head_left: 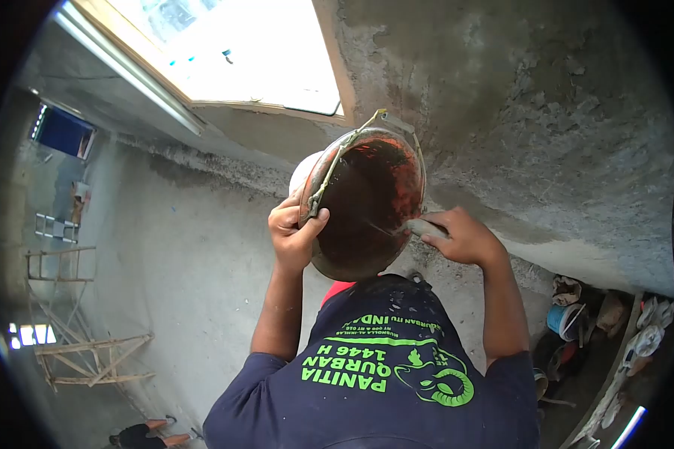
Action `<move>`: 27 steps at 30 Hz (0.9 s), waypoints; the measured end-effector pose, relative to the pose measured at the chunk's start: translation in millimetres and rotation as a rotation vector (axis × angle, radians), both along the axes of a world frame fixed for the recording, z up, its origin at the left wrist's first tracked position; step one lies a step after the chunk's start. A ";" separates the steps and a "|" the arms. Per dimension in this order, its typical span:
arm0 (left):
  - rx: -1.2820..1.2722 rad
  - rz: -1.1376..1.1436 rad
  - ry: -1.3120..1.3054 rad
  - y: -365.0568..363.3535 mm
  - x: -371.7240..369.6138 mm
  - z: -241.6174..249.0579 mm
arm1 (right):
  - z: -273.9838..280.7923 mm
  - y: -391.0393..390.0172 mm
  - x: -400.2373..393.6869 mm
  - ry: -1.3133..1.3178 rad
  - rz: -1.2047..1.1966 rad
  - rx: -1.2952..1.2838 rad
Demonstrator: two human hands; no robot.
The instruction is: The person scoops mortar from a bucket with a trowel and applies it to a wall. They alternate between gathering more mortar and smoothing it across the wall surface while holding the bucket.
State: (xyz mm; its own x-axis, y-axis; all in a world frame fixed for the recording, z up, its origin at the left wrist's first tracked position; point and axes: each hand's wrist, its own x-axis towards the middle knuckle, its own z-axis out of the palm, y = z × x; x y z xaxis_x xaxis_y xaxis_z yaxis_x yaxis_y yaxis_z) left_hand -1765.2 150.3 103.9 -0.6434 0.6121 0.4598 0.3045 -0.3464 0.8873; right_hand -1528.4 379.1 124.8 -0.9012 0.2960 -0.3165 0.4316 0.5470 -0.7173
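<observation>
My left hand (296, 230) is closed on the rim of a tilted bucket (329, 258), thumb over the edge. The bucket's mouth faces me, and its inside is dark with orange-red patches on the wall. A wire handle (338, 162) wound with cord crosses the rim. My right hand (463, 236) is wrapped round the grey, mortar-smeared handle of a trowel (424, 227). Its thin shank reaches into the bucket; the blade cannot be made out in the dark interior.
A rough plastered wall (532, 112) rises ahead, with a bright window opening (269, 52) at upper left. Wooden scaffolding (97, 352) stands on the concrete floor (180, 254) at left. Another person (146, 436) is at bottom left. A blue-and-white bucket (564, 320) sits among clutter at right.
</observation>
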 end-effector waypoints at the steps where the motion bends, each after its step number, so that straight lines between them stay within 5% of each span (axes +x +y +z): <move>1: 0.002 -0.009 0.002 -2.3 -3.1 -1.9 | 0.2 -2.5 -8.5 -0.076 0.087 0.029; 5: -0.057 -0.072 -0.002 -2.8 -8.1 1.5 | -4.0 -19.2 -29.0 -0.155 0.120 0.178; 16: -0.034 -0.170 0.050 16.9 -5.9 6.3 | -22.2 -16.7 -20.1 0.041 0.124 -0.145; 19: -0.016 -0.206 0.047 24.6 -2.8 3.7 | -11.1 -8.0 -15.2 -0.106 -0.027 -0.372; 23: 0.004 -0.243 0.033 30.9 -1.4 2.1 | -22.3 -11.7 -12.6 -0.122 0.059 -0.212; 26: 0.005 -0.285 0.012 32.3 -7.2 -7.8 | -42.7 4.3 7.0 -0.081 0.086 -0.355; 27: -0.050 -0.272 -0.022 30.2 -9.9 -14.1 | -53.2 9.4 17.3 -0.031 0.006 -0.586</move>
State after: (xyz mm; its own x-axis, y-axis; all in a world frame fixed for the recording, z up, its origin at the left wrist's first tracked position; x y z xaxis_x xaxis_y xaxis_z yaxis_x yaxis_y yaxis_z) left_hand -1775.2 180.5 89.8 -0.4623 0.7849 0.4125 0.1866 -0.3687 0.9106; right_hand -1511.0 388.6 71.6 -0.8899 0.0580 -0.4524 0.4556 0.0653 -0.8878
